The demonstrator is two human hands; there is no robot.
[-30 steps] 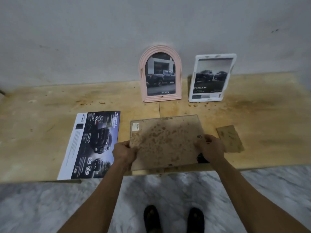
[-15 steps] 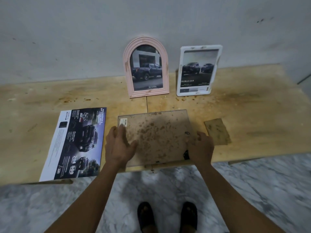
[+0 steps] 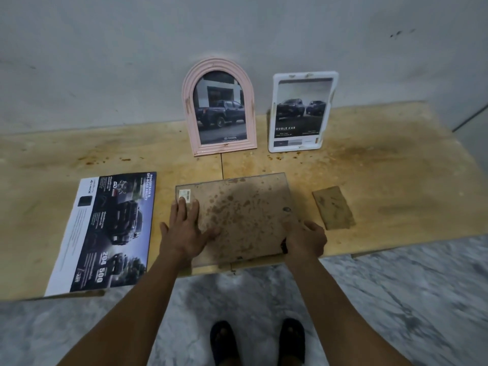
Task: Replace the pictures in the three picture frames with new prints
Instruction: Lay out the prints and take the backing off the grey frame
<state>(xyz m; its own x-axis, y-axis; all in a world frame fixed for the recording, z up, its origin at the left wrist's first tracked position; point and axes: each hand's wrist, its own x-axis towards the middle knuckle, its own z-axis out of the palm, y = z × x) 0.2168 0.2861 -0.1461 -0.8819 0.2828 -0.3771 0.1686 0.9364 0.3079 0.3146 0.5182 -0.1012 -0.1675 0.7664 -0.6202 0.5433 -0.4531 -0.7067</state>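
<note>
I'm on the third frame, which lies face down at the table edge, under both my hands. My left hand rests flat on its stained backing near the left side, fingers straight and spread, pressing it down. My right hand has its fingers curled around the near right corner, where a dark clip seems to sit; I judge I'm working that fastener to free the backing.

Next I'd need to lift the backing off, keeping my left palm steady so the frame doesn't slide off the edge.

The new print lies flat just left of my left hand, not yet inside anything. Beyond my fingers, upright near the wall, the pink frame holds a truck picture and the white frame holds a two-truck one. A loose brown board lies right of my right hand.
</note>
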